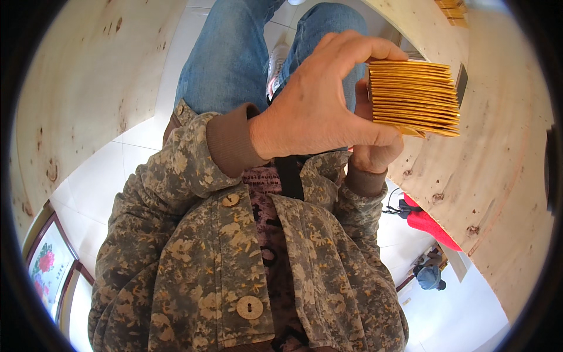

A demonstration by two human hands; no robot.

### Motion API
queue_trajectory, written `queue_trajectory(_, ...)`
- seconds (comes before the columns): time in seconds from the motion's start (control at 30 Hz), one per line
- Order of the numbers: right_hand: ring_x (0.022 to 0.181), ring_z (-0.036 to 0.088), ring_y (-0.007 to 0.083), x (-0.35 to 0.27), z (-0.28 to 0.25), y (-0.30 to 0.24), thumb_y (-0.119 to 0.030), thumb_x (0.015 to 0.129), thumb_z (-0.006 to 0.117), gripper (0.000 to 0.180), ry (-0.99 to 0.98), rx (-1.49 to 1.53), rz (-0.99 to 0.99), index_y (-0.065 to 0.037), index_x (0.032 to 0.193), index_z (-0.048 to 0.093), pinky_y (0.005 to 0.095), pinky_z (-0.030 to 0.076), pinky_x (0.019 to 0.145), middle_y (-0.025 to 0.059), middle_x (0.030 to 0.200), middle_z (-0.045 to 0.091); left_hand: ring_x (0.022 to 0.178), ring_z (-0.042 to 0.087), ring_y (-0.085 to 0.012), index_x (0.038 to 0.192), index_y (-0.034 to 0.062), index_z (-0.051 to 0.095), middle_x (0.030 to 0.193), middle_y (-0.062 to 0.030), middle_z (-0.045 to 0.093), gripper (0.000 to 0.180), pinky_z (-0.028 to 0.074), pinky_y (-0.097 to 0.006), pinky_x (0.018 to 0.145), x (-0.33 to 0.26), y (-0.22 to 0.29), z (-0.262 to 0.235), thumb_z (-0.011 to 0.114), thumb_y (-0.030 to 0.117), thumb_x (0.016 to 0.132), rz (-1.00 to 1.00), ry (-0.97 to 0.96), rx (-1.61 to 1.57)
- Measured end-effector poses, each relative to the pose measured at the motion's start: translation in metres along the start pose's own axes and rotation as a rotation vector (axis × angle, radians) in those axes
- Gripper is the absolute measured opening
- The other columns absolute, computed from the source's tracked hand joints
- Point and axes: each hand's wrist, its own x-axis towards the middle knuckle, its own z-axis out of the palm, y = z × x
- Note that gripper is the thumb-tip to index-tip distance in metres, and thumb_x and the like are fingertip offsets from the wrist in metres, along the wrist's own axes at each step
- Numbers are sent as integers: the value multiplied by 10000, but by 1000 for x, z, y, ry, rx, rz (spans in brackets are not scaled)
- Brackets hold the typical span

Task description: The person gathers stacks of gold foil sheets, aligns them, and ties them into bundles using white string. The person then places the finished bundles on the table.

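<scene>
Beside the pale wooden table [504, 193], a person in a camouflage jacket [193, 252] and blue jeans [226, 64] has a thick stack of gold packets [413, 97] raised in front of the knees, close to the table's near edge. I can't tell from here whether its underside touches the wood.

The left hand [316, 100] has a wide grip, the thumb along the stack's lower side and the fingers reaching over its upper side, with the layers pressed between them. The right hand [375, 155] sits behind and below, mostly hidden, so I cannot tell how its grip closes; it appears to lend support.

I'd judge the step in hand to be gathering or squaring the pile. Most layers lie flush, though one at the lower side juts askew. The next move seems to call for even pressure from both sides while that stray edge is nudged in line. More gold packets [453, 10] lie farther along the table.
</scene>
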Motion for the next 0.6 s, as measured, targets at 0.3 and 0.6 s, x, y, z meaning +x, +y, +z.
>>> queue_trajectory(0.3, 1042, 622, 319, -17, -12, 13, -106, 793, 636, 559, -10, 143, 35, 43, 1304, 463, 442, 515, 939, 190, 1187, 599, 1028, 539, -274, 1302, 61, 469, 1081, -106, 493, 832, 473, -348, 865, -5, 13, 4, 877, 157, 583, 80, 49, -141)
queue_trajectory(0.6, 1108, 563, 336, -16, 13, 12, -173, 813, 667, 567, -71, 387, 134, -3, 1319, 476, 480, 433, 1015, 165, 1246, 568, 1049, 529, -278, 1306, 69, 461, 1110, -111, 480, 859, 464, -371, 888, -6, 20, 1, 903, 163, 576, 129, 90, -16)
